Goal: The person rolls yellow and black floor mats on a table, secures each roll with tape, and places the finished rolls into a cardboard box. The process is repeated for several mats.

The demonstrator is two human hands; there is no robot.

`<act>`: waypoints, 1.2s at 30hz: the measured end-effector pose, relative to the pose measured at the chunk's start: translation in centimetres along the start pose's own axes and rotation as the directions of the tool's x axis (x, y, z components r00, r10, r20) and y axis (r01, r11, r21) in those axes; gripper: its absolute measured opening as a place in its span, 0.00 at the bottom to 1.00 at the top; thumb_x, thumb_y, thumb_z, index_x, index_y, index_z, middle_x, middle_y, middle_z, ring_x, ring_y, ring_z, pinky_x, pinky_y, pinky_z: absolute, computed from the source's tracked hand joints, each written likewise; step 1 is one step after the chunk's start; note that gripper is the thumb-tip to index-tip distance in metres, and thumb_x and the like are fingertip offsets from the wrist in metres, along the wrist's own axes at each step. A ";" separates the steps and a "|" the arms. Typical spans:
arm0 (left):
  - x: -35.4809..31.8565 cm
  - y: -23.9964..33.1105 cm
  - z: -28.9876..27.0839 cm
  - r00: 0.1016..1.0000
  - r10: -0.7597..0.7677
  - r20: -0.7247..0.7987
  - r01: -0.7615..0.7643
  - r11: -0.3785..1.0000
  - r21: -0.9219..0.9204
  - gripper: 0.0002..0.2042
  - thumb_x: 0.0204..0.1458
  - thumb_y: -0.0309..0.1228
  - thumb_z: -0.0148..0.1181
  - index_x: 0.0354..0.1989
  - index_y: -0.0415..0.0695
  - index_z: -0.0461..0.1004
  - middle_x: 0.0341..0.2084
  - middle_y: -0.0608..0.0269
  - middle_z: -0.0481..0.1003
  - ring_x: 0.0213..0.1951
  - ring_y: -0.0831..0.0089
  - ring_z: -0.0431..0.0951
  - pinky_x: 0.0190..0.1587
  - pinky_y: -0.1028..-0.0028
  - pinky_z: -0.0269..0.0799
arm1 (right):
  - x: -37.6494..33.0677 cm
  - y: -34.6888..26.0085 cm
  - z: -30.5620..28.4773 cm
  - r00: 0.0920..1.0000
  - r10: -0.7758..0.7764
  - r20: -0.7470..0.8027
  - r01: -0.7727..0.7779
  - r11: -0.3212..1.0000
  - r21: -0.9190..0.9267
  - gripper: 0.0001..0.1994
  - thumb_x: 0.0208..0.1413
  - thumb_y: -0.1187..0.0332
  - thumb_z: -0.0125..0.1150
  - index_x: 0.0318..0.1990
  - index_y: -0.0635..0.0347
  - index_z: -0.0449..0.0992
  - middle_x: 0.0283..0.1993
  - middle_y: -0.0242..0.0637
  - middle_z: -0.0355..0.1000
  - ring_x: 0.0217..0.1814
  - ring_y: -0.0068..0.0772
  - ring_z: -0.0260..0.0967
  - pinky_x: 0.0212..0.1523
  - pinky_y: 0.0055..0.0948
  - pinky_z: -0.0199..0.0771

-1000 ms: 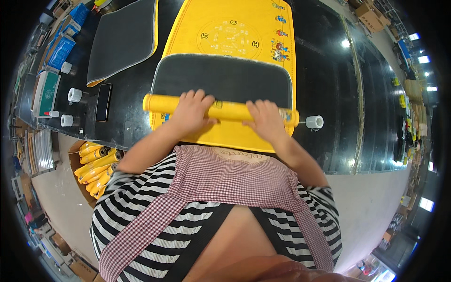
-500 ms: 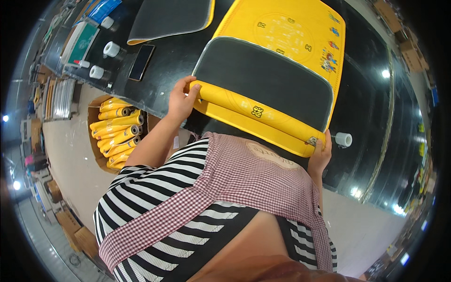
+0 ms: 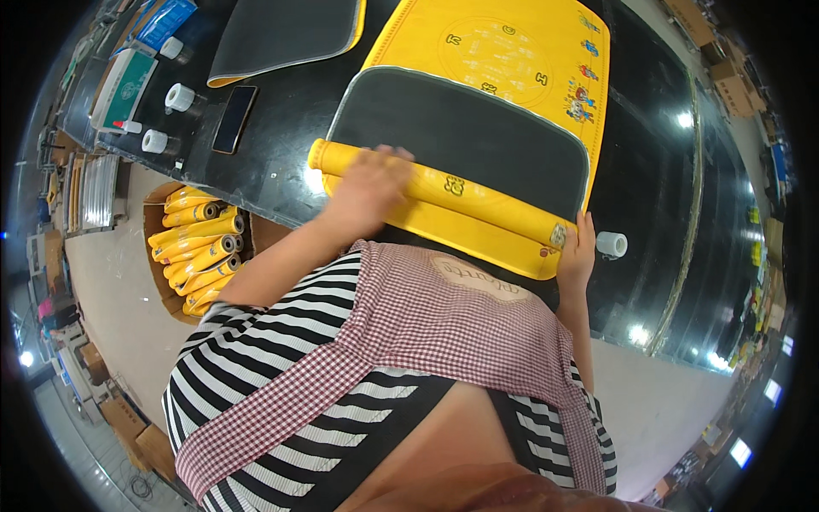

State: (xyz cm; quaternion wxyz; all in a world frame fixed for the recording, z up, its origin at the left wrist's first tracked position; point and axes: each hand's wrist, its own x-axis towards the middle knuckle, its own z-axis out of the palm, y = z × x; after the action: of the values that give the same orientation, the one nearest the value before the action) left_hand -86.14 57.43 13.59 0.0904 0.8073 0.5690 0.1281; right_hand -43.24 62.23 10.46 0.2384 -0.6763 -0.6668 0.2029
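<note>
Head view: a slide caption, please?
Left hand across a yellow roll, right hand at its right end, black table beneath.

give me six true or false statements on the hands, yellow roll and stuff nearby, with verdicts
1. The left grip and right grip are both at the yellow roll. True.
2. The right grip is at the roll's left end. False: it is at the right end.
3. A phone lies on the black table. True.
4. The phone is right of the roll. False: it is left.
5. A cardboard box holds more yellow rolls. True.
6. The box is on the person's right. False: left.
</note>
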 end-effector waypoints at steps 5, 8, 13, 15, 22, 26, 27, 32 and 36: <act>6.8 5.8 2.1 0.995 0.087 -0.049 -0.081 0.990 0.118 0.43 0.50 0.57 0.68 0.74 0.55 0.62 0.75 0.47 0.56 0.76 0.45 0.53 0.72 0.30 0.41 | 9.1 -1.7 1.6 0.954 -0.196 -0.225 0.171 0.978 -0.123 0.22 0.67 0.70 0.58 0.67 0.59 0.70 0.73 0.52 0.63 0.75 0.52 0.61 0.75 0.42 0.59; 13.6 3.9 0.6 0.988 -0.077 0.131 0.062 0.992 0.111 0.45 0.52 0.63 0.63 0.77 0.56 0.58 0.76 0.45 0.54 0.76 0.43 0.51 0.72 0.31 0.43 | 13.1 -3.2 1.5 0.915 -0.247 -0.321 0.294 0.949 0.109 0.16 0.64 0.71 0.61 0.59 0.60 0.76 0.63 0.50 0.72 0.67 0.50 0.69 0.68 0.42 0.67; 18.8 0.9 1.2 0.991 -0.063 0.114 0.056 0.997 0.061 0.40 0.55 0.64 0.60 0.73 0.58 0.64 0.74 0.46 0.58 0.75 0.44 0.54 0.73 0.38 0.49 | 9.7 -7.3 3.5 0.819 -0.569 -0.075 0.560 0.821 -0.112 0.19 0.58 0.63 0.70 0.56 0.56 0.78 0.57 0.43 0.76 0.62 0.48 0.70 0.68 0.47 0.63; 19.3 -0.7 1.8 0.992 0.125 -0.034 -0.124 0.992 0.031 0.38 0.55 0.60 0.62 0.72 0.56 0.66 0.71 0.47 0.63 0.72 0.45 0.59 0.72 0.42 0.53 | 8.1 -9.1 4.4 0.783 -0.616 -0.090 0.580 0.774 -0.256 0.25 0.54 0.60 0.73 0.59 0.55 0.76 0.59 0.42 0.75 0.66 0.46 0.67 0.72 0.52 0.55; 16.4 2.1 2.0 0.973 0.211 -0.092 -0.196 0.969 0.148 0.34 0.49 0.47 0.70 0.66 0.52 0.69 0.50 0.56 0.74 0.55 0.55 0.74 0.58 0.56 0.67 | 10.4 -9.0 3.9 0.876 -0.479 0.050 0.477 0.849 -0.226 0.31 0.53 0.59 0.74 0.64 0.55 0.73 0.65 0.44 0.72 0.71 0.48 0.63 0.76 0.50 0.49; 18.2 1.6 1.2 0.988 0.137 0.069 -0.147 0.974 0.170 0.32 0.50 0.44 0.71 0.63 0.51 0.69 0.49 0.57 0.75 0.55 0.55 0.75 0.57 0.56 0.69 | 11.6 -7.4 0.8 0.852 -0.521 0.054 0.518 0.853 0.055 0.29 0.57 0.61 0.71 0.66 0.53 0.73 0.66 0.43 0.71 0.75 0.47 0.59 0.76 0.46 0.53; 18.1 1.1 1.1 0.987 0.143 0.078 -0.154 0.974 0.165 0.31 0.50 0.44 0.71 0.63 0.50 0.69 0.49 0.57 0.75 0.56 0.54 0.75 0.57 0.56 0.69 | 12.0 -6.5 -1.0 0.933 -0.359 -0.013 0.360 0.932 0.054 0.27 0.58 0.63 0.70 0.65 0.52 0.75 0.66 0.43 0.72 0.73 0.48 0.62 0.74 0.44 0.58; 18.7 1.7 0.9 0.980 0.180 0.085 -0.191 0.971 0.145 0.30 0.53 0.42 0.70 0.64 0.49 0.69 0.50 0.55 0.75 0.57 0.53 0.74 0.58 0.56 0.69 | 12.3 10.3 -11.9 0.978 0.067 0.195 -0.045 0.993 -0.112 0.19 0.51 0.72 0.66 0.52 0.58 0.85 0.49 0.48 0.82 0.50 0.46 0.81 0.54 0.36 0.79; 17.7 1.0 1.6 0.976 0.219 -0.005 -0.215 0.963 0.165 0.30 0.52 0.44 0.70 0.62 0.49 0.69 0.47 0.56 0.75 0.53 0.54 0.76 0.54 0.56 0.70 | 11.4 12.2 -10.1 0.872 0.299 0.388 -0.242 0.952 -0.190 0.19 0.47 0.77 0.58 0.47 0.57 0.87 0.34 0.40 0.83 0.37 0.37 0.81 0.40 0.36 0.80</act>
State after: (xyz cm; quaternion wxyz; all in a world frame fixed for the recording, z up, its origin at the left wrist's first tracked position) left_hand -79.07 73.73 14.20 0.0025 0.8678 0.4869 0.0996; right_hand -27.12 73.15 11.80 0.0154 -0.7194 -0.6128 0.3265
